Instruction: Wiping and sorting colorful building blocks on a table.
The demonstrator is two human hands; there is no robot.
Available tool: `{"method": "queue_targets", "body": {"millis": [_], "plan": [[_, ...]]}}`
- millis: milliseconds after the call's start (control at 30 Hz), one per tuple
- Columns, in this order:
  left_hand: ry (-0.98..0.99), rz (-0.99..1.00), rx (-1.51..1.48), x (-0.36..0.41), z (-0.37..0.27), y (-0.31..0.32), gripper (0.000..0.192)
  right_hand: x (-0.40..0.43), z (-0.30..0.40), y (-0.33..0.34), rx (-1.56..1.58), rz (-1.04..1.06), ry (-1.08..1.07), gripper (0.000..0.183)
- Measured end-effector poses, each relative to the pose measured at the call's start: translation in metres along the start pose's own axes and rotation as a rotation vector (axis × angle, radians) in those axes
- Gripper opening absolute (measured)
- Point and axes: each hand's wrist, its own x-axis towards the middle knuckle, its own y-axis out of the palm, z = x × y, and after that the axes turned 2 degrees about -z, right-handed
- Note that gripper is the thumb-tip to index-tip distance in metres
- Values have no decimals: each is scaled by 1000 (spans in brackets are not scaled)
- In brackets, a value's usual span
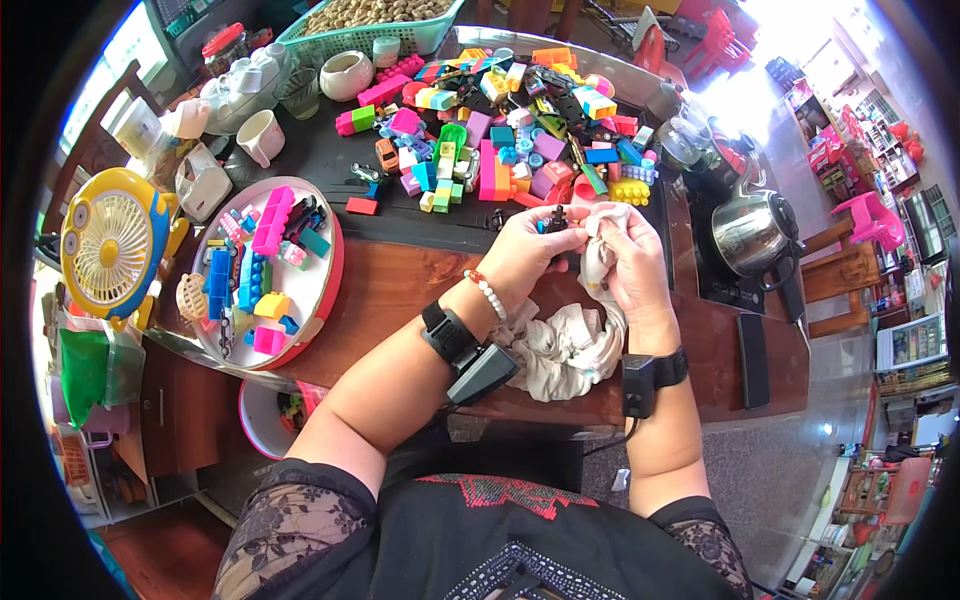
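My left hand (529,240) grips a small dark toy (553,222) with a bit of blue on it; its exact kind is hard to tell. Close beside it, my right hand (634,251) pinches one end of a whitish cloth (562,349). The cloth's twisted upper part meets the left fingertips, and the rest lies bunched on the brown wooden table (390,300) between my forearms. Just beyond both hands spreads a pile of colourful building blocks (495,161) and toy cars, among them an orange toy car (387,155).
To the left, a round white box lid (300,255) with a red side holds blocks and toy cars. A yellow fan (112,247), a white mug (260,137) and a peanut basket (420,34) stand around. An electric kettle (750,232) and a phone (754,360) are at right.
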Motion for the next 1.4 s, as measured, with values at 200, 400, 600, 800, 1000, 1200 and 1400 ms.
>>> {"method": "queue_targets", "body": {"millis": [200,400,600,800,1000,1200,1400], "plan": [[-39,-1,-30,3,5,0,26,1,6,-7,43,30,61,9],[19,59,17,0,4,3,25,-1,3,-5,-92,-75,21,5],[24,52,41,2,6,3,23,-1,-7,-5,-320,-28,-135,6],[-97,15,-218,2,-3,1,21,2,-1,-8,-272,-75,-205,9],[7,21,105,4,4,1,19,-3,2,-1,-107,49,-75,17],[81,67,224,-5,1,12,20,4,-1,-18,-125,-71,13,14],[-44,49,-63,0,-1,3,18,-1,1,-3,-183,-18,-71,17]]}}
